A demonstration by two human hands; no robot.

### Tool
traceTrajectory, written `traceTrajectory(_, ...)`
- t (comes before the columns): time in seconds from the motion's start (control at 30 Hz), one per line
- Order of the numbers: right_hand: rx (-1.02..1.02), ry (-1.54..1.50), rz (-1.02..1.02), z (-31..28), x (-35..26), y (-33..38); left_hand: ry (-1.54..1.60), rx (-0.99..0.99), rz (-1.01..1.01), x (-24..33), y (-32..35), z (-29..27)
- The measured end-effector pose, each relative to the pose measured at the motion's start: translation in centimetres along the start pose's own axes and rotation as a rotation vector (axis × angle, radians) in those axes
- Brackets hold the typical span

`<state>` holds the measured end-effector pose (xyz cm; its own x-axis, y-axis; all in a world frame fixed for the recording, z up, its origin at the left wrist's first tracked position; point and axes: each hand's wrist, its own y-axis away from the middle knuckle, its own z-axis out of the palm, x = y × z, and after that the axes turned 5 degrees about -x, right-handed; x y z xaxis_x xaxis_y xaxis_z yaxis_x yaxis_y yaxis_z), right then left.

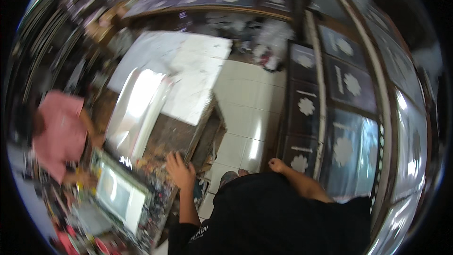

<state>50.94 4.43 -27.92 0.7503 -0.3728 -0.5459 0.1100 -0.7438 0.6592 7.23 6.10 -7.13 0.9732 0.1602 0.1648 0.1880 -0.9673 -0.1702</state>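
My left hand [180,172] is open, fingers spread, over the near right part of a worn wooden workbench [172,134]. Whether its fingertips touch the top, I cannot tell. Beside it lies a heap of colourful scraps [158,179]. My right hand [277,164] hangs apart from the bench, near the dark boxes on the right, its fingers curled in with nothing showing in them. Farther up the bench, a roll of clear shiny plastic film [137,108] rests beside large white sheets [196,68]. Left of my left hand sits a framed panel [120,193] with a pale middle.
A person in a pink shirt [59,127] works at the bench's left side, one hand near the framed panel. Dark flat boxes with pale flower shapes [306,107] fill racks on the right and a far shelf. Between bench and racks runs a tiled floor [240,113]. Plastic bags [273,40] lie beyond.
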Motion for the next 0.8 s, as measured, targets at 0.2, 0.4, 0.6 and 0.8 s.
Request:
traceTrajectory(0.2, -0.14, -0.196, 0.024, 1.2, 5.3, -1.7, 0.029, -0.057, -0.01, 0.3, -0.1, -1.4)
traceTrajectory(0.4, -0.223, -0.326, 0.06, -1.5, 0.7, -1.2, -0.005, -0.073, -0.034, -0.3, 1.0, -1.0)
traceTrajectory(0.6, -0.229, -0.437, 0.073, -2.4, -0.7, -2.0, -0.021, -0.168, -0.015, -0.1, 0.6, -1.6)
traceTrajectory(0.8, -0.247, -0.306, 0.057, -2.2, -0.4, -1.5, -0.026, -0.182, 0.017, -0.4, 0.7, -1.5)
